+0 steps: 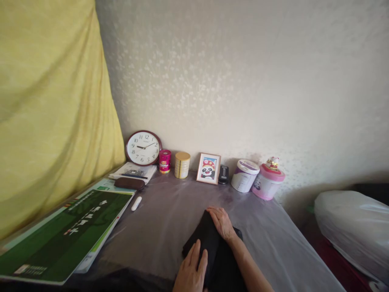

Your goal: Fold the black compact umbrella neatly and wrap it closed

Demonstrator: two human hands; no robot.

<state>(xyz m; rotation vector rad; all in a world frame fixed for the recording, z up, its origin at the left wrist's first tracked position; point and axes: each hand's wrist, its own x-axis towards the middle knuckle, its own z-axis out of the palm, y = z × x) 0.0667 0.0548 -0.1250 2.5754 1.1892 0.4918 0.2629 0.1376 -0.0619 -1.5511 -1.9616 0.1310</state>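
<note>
A black piece of folded cloth [212, 251] lies on the table near its front edge. My left hand [192, 268] rests on the near left part of the cloth, fingers stretched out and slightly apart. Farther up, my right hand [221, 222] lies flat over the cloth's far edge, its fingers extended to the left. Neither hand has anything gripped in it. Part of the cloth is hidden beneath my right forearm.
Green books [67, 235], a brown case [129, 183] and a small white object [136, 203] lie on the left. Along the wall stand a clock [144, 148], a pink can [165, 161], a yellow-lidded can [182, 165], a panda picture [208, 168] and two tubs [244, 176].
</note>
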